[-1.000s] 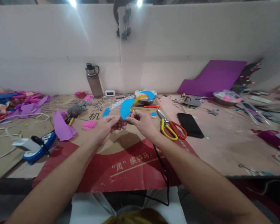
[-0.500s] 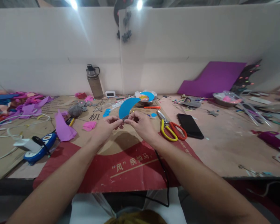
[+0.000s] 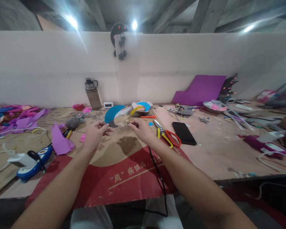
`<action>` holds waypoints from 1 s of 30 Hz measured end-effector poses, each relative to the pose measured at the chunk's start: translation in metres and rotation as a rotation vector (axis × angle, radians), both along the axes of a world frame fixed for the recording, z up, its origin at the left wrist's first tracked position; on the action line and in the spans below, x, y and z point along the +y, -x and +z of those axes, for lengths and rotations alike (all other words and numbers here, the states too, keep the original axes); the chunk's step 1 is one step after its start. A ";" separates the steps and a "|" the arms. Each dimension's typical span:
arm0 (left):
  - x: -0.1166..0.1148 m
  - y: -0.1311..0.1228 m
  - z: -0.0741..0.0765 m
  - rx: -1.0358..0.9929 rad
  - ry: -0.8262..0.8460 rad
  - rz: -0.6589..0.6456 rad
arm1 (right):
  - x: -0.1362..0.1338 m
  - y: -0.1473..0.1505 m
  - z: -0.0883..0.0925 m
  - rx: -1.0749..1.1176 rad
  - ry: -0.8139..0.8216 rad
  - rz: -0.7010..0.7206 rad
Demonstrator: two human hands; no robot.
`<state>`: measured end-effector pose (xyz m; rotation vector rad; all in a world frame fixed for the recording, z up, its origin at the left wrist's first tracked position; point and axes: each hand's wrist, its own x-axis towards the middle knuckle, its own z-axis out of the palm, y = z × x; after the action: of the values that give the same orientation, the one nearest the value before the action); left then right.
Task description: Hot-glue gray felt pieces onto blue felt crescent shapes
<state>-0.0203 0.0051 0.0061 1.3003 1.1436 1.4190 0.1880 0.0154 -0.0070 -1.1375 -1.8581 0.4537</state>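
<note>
Between its thumb and fingers my left hand [image 3: 97, 132] pinches a blue crescent-shaped cutout [image 3: 113, 114] with a dark grey piece [image 3: 112, 123] at its lower end. The crescent stands up from the fingers. A hand's width to the right, my right hand [image 3: 141, 129] has its thumb and fingertips pressed together; what they hold, if anything, is too small to make out. Scissors [image 3: 166, 135] with one yellow and one red handle lie just right of that hand, beside a small blue disc [image 3: 151, 123].
A black phone [image 3: 184, 133] lies right of the scissors. Behind my hands stands a bowl [image 3: 145, 111] with cutouts, and a bottle [image 3: 93, 97] is at the back left. Left are purple scraps [image 3: 60, 140] and a blue glue gun [image 3: 33, 167]. A black cable [image 3: 158, 173] crosses the red-printed cardboard [image 3: 95, 184].
My hands have drawn apart: the left moved left with the crescent, the right let go of its end. The whole view has tilted up, showing more ceiling.
</note>
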 end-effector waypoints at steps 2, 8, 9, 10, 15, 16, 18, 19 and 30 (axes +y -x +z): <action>0.000 0.001 0.000 0.017 -0.012 -0.005 | 0.006 -0.004 -0.002 0.017 0.005 -0.040; -0.001 0.001 -0.001 0.060 -0.026 -0.007 | 0.051 -0.032 0.012 -0.006 -0.067 -0.292; -0.001 0.001 -0.001 0.058 -0.028 -0.006 | 0.062 -0.038 0.017 -0.085 -0.077 -0.337; -0.001 0.001 -0.001 0.052 -0.027 -0.007 | 0.073 -0.043 0.020 -0.182 -0.089 -0.385; -0.002 0.002 0.000 0.033 -0.004 -0.017 | 0.122 -0.051 0.015 -0.315 -0.061 -0.415; -0.002 0.002 0.000 0.032 0.001 -0.015 | 0.129 -0.050 0.010 -0.329 -0.051 -0.417; -0.001 0.003 -0.002 0.032 0.008 -0.008 | 0.140 -0.048 0.001 -0.341 -0.032 -0.416; 0.000 0.003 -0.003 0.034 0.012 -0.005 | 0.144 -0.048 -0.001 -0.340 -0.023 -0.412; -0.001 0.004 -0.002 0.066 0.043 0.015 | 0.195 -0.096 0.009 -0.142 0.205 -0.593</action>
<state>-0.0246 0.0037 0.0038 1.3198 1.2235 1.3633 0.2845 0.2100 0.0025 -1.8189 -1.5084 0.2256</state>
